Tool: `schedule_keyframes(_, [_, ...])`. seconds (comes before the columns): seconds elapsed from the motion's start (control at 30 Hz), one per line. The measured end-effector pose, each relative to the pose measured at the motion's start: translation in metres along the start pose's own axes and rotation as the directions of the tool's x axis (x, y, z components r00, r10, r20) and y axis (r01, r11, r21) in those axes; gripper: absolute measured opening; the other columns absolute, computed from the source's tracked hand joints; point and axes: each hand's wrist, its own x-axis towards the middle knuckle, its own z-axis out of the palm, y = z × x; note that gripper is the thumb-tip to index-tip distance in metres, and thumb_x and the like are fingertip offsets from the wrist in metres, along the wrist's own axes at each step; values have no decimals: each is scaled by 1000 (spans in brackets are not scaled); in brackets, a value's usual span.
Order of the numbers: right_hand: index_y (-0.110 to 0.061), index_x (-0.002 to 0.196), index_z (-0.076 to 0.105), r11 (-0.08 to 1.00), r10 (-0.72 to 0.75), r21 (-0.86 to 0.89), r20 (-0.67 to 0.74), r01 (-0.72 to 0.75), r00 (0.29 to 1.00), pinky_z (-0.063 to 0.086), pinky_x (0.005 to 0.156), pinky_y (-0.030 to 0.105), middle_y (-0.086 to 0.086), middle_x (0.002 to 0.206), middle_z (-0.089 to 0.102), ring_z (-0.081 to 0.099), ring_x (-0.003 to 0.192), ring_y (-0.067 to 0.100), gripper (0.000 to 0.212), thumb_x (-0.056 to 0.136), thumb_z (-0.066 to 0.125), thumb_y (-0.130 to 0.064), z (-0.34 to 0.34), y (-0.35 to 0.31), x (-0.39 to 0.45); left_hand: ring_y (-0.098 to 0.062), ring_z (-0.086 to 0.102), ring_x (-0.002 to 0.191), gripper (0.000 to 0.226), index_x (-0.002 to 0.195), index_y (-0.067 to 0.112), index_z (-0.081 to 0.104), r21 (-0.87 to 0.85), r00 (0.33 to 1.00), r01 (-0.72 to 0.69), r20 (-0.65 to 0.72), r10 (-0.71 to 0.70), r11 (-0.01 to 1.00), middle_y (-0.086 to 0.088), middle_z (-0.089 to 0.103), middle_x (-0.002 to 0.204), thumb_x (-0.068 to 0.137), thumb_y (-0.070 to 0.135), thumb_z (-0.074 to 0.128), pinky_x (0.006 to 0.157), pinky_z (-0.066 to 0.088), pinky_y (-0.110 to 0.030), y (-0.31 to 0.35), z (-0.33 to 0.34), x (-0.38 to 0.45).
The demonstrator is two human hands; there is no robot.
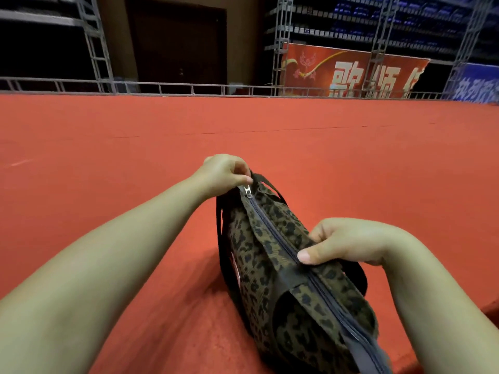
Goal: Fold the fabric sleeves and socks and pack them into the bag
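Observation:
A leopard-print bag (272,271) with black straps stands on the red carpet, its top zipper running away from me and closed along its whole visible length. My left hand (224,172) pinches the silver zipper pull (248,190) at the bag's far end. My right hand (343,242) grips the top edge of the bag near its middle, thumb pressed beside the zipper. No sleeves or socks are in sight; the bag's inside is hidden.
The red carpet (108,147) spreads wide to the left and ahead. A metal railing (189,89) and truss towers border its far edge. A red banner (351,71) hangs behind at the right. The carpet's edge drops off at the lower right.

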Motion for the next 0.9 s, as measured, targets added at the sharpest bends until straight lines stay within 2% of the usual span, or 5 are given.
schedule_keyframes(0.2, [-13, 63, 56, 996, 70, -34, -350, -88, 934, 41, 57, 29, 3, 59, 58, 51, 51, 20, 57, 74, 62, -68, -13, -26, 60, -3, 54, 67, 3, 79, 22, 68, -202, 998, 14, -50, -25, 979, 15, 60, 71, 82, 23, 69, 60, 39, -12, -5, 22, 7])
schedule_keyframes(0.3, [-6, 80, 66, 999, 51, -7, -211, -54, 976, 42, 59, 31, 14, 77, 64, 56, 66, 24, 49, 71, 74, -53, -14, -19, 69, -9, 57, 76, 3, 82, 19, 71, -135, 997, -7, -82, -4, 991, 10, 64, 75, 82, 22, 68, 76, 42, -24, -16, 23, 13])
schedule_keyframes(0.47, [-19, 55, 42, 995, 50, 83, -28, -48, 998, 14, 45, 22, -5, 44, 34, 25, 40, 10, 43, 78, 74, -35, -24, -5, 55, -16, 61, 87, 12, 92, 11, 71, -295, 953, 101, -246, -178, 950, 1, 65, 85, 84, 19, 67, 79, 47, -27, -41, 2, 38])
schedule_keyframes(0.73, [-14, 65, 54, 997, -12, -75, -346, -15, 938, 26, 48, 24, 4, 60, 47, 36, 51, 19, 46, 83, 61, -56, -18, -46, 54, -12, 56, 107, 37, 123, 19, 54, -510, 972, 225, 64, -224, 830, 2, 58, 117, 89, 30, 62, 85, 44, -25, -37, 12, -22])
schedule_keyframes(0.9, [-11, 72, 57, 988, -44, -152, -359, -11, 932, 33, 49, 24, 2, 59, 52, 42, 48, 17, 46, 85, 59, -55, 6, -82, 43, -11, 60, 88, 13, 105, 25, 59, -510, 941, 335, 216, -260, 792, 5, 63, 98, 91, 27, 58, 71, 42, -23, -53, -22, -113])
